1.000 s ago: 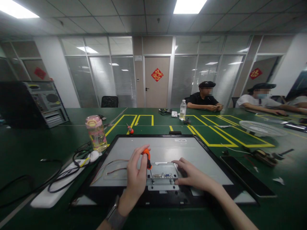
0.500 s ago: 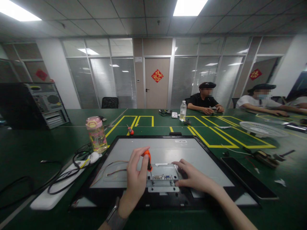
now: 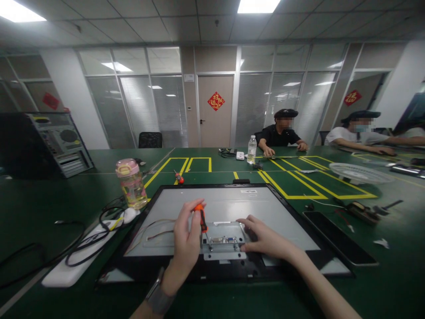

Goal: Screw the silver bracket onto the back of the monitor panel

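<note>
A flat monitor panel (image 3: 232,204) lies face down in its black frame on the green table in front of me. A small metal bracket with ports (image 3: 223,241) sits on its near middle. My left hand (image 3: 186,241) grips an orange-handled screwdriver (image 3: 201,218), held upright with its tip on the bracket's left side. My right hand (image 3: 265,239) rests flat on the bracket's right edge and presses it down. Thin coloured wires (image 3: 156,230) run over the panel to the left of my left hand.
A pink-capped bottle (image 3: 131,184), black cables (image 3: 89,239) and a white board lie to the left; a computer case (image 3: 49,144) stands far left. A second screwdriver (image 3: 179,178), water bottle (image 3: 251,150), fan grille (image 3: 360,173) and dark strip (image 3: 338,239) lie around. Two people sit at the far side.
My hands stay on the bracket and screwdriver; the view has shifted slightly. The person in black across the table has moved a hand out onto the table.
</note>
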`<state>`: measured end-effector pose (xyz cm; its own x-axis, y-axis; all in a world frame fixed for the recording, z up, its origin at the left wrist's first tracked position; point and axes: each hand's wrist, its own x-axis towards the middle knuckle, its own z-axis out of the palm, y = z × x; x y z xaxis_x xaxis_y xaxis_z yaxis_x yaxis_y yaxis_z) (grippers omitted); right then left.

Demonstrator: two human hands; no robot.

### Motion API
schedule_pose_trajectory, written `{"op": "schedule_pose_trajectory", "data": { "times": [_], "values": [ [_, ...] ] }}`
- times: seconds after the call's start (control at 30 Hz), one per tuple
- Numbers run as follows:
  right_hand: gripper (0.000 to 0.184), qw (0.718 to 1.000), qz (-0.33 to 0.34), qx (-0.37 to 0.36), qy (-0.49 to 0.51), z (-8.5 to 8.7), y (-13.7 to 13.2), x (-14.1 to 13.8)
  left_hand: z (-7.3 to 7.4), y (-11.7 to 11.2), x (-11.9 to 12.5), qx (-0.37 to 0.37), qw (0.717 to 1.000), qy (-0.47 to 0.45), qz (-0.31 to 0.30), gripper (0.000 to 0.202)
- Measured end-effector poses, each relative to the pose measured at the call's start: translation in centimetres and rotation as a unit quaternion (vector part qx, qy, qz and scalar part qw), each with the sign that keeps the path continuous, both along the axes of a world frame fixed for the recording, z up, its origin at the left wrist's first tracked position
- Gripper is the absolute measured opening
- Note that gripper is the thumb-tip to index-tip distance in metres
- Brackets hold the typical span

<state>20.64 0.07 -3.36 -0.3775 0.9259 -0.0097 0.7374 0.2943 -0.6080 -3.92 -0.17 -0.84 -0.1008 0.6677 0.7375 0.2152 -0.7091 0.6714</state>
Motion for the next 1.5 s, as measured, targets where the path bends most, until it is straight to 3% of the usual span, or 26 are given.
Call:
{"op": "schedule_pose_trajectory", "data": {
  "times": [0.13, 0.33, 0.5, 0.67, 0.83, 1.03, 1.2, 1.37, 1.5],
  "values": [
    [0.068, 1.0, -0.004, -0.002, -0.004, 0.35, -0.16, -0.19, -0.07, 0.28, -0.11, 0.025, 0.999, 0.018, 0.041, 0.015],
    [0.068, 1.0, -0.006, -0.007, -0.008, 0.46, -0.24, -0.23, 0.13, 0.22, -0.02, -0.016, 1.0, -0.008, -0.005, 0.027],
    [0.067, 1.0, -0.005, -0.002, -0.007, 0.14, -0.05, -0.05, 0.42, 0.14, 0.08, 0.019, 0.999, -0.002, 0.036, 0.018],
    [0.067, 1.0, 0.001, 0.004, -0.009, -0.06, 0.06, 0.06, 0.31, 0.16, 0.02, 0.0, 1.0, 0.008, 0.019, 0.026],
    [0.067, 1.0, 0.002, 0.003, -0.008, -0.19, 0.09, 0.14, 0.11, 0.15, 0.04, 0.034, 0.998, 0.017, 0.045, 0.016],
    [0.066, 1.0, 0.003, -0.004, -0.004, -0.12, 0.03, 0.21, 0.27, -0.14, 0.12, -0.015, 1.0, 0.001, -0.006, 0.029],
    [0.065, 1.0, 0.012, 0.008, -0.008, 0.0, 0.0, 0.18, 0.3, 0.01, 0.09, 0.026, 0.999, 0.016, 0.041, 0.016],
    [0.063, 1.0, 0.005, -0.004, -0.01, 0.62, -0.24, -0.1, 0.19, -0.02, 0.14, -0.01, 1.0, -0.004, 0.009, 0.028],
    [0.063, 1.0, 0.009, -0.003, -0.01, 0.8, -0.31, -0.17, 0.35, 0.01, 0.19, 0.018, 1.0, 0.008, 0.023, 0.019]
  ]
}}
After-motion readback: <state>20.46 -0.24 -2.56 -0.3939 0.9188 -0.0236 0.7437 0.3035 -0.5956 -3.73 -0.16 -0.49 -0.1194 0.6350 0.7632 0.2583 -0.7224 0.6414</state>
